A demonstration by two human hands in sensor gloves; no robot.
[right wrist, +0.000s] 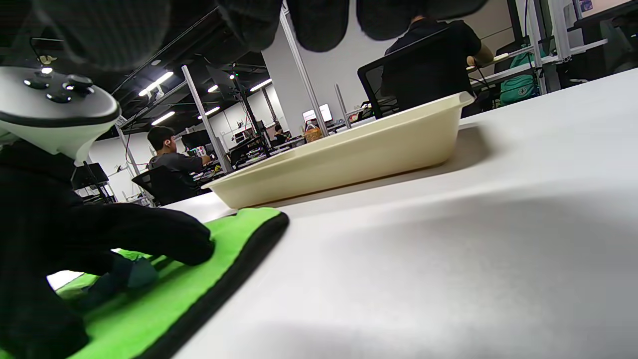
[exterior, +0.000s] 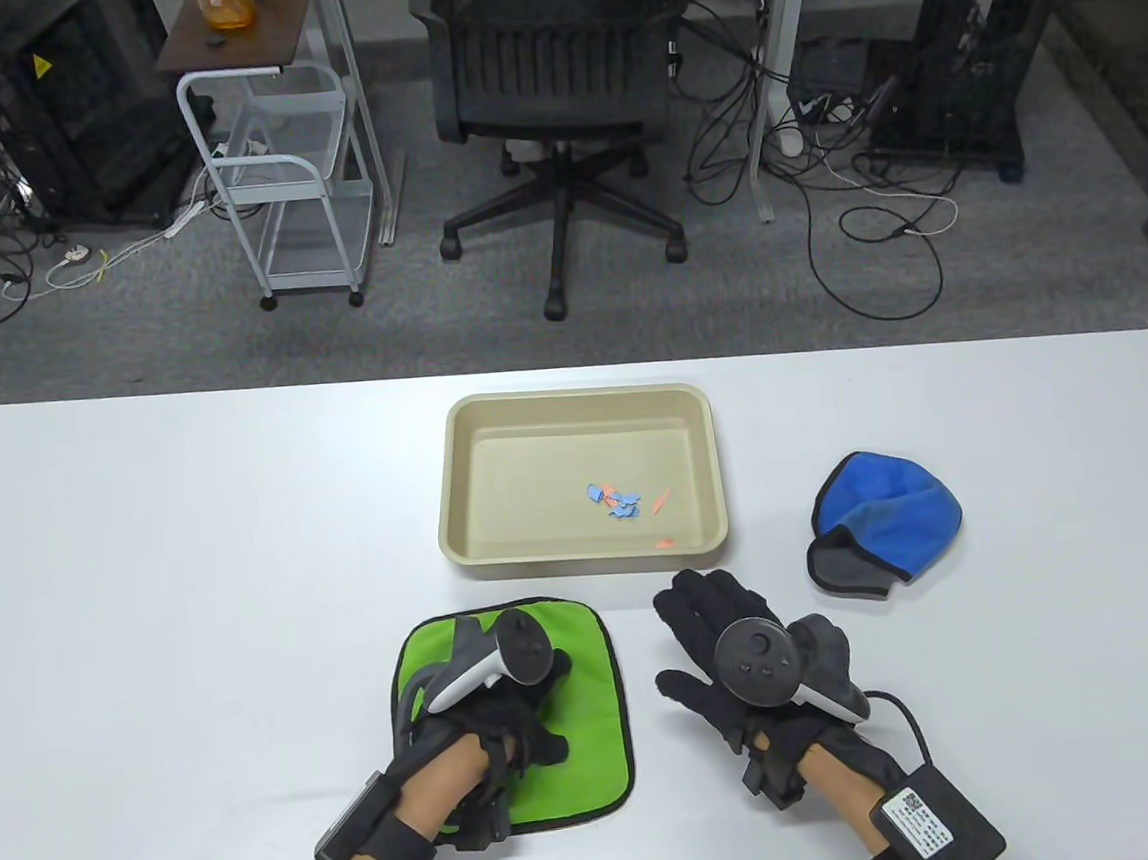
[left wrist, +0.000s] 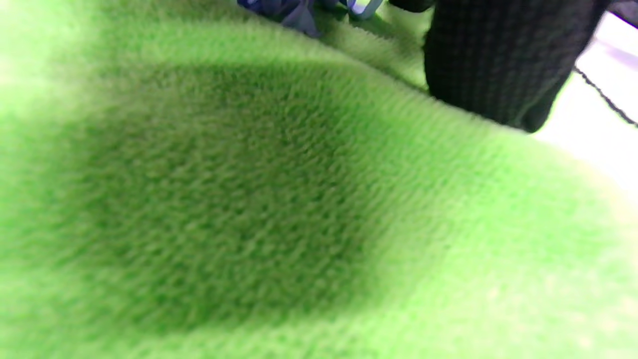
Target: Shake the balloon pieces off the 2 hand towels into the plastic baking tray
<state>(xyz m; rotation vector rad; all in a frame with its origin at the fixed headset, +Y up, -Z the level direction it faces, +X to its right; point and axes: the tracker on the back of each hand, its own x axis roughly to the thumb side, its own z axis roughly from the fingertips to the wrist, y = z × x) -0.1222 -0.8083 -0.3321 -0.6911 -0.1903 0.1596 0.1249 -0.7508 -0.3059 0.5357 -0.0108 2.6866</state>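
Green towel lies flat on the white table at about 7 o'clock from the tray. On it rests the left hand, fingers bent down onto the cloth; whether they pinch it I cannot tell. In the left wrist view dark blue scraps sit on the green pile by a gloved finger. At 12 o'clock from the hands, the beige tray holds blue and orange balloon pieces. Just beside the green towel at its 3 o'clock, the right hand lies open on the table, fingers spread, holding nothing. Crumpled at 2 o'clock from that hand, the blue towel sits apart from the tray.
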